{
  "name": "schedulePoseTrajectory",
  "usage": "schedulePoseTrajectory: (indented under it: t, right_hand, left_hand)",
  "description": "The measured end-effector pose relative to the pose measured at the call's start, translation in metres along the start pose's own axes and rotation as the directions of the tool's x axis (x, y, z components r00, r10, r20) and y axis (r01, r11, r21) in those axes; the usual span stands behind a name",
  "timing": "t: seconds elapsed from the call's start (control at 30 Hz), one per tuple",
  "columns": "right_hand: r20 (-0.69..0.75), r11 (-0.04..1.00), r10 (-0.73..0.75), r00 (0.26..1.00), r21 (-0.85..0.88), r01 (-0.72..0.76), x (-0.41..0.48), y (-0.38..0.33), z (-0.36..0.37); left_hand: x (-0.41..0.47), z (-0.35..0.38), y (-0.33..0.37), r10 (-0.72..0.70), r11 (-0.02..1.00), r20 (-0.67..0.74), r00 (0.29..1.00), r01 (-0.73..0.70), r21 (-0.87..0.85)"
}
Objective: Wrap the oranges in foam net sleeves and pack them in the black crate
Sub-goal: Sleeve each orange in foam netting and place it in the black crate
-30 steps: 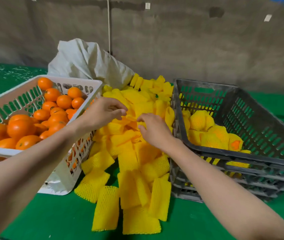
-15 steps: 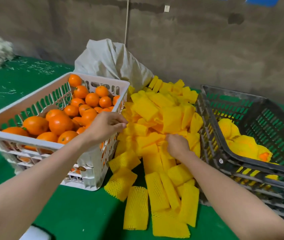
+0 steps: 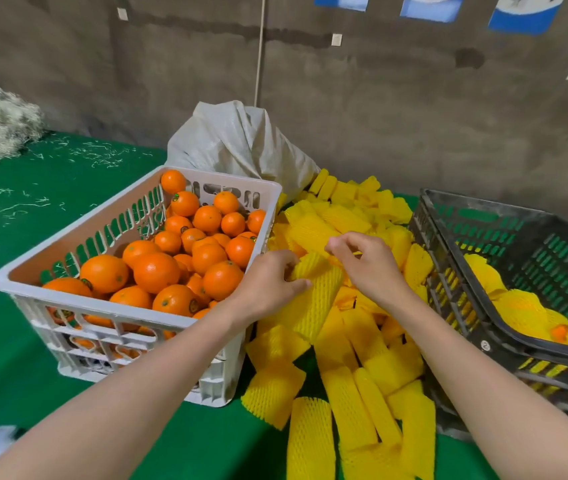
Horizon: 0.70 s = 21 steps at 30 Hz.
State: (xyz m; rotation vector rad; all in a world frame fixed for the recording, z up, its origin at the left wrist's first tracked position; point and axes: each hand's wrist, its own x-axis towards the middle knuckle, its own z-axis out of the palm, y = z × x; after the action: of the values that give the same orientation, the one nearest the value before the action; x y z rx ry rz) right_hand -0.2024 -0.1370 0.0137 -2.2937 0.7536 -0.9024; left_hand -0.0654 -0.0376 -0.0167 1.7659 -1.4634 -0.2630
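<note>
The left hand's [image 3: 268, 285] fingers [image 3: 296, 285] pinch the near end of a yellow foam net sleeve [image 3: 313, 299] lifted off the sleeve pile [image 3: 351, 393]. The right hand [image 3: 369, 268] hovers just right of it, fingers curled; whether they grip anything I cannot tell. Oranges [image 3: 157, 271] fill the white crate [image 3: 78, 299] at left. The black crate [image 3: 504, 344], right, holds wrapped oranges [image 3: 521, 313] on the green desk [image 3: 50, 216].

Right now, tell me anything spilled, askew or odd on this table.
The yellow foam net sleeves lie in a loose heap spilling from the grey woven sack. Pale shredded strands litter the green table cover. Nothing looks damaged.
</note>
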Motion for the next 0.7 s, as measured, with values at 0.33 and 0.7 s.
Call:
schedulePoseTrajectory:
  t: [0.33,0.7]
  right_hand:
    - [0.168,0.988,-0.146,0.975,-0.017,0.150,0.021,-0.023,0.032]
    - [0.333,0.894,0.080,0.940,0.394,-0.216,0.015,-0.018,0.019]
  left_hand:
    - [0.010,-0.051,-0.036,-0.180,0.962,-0.098,0.979,0.154,-0.224]
    - [0.016,-0.060,-0.101,-0.409,0.878,0.174,0.896,0.333,0.344]
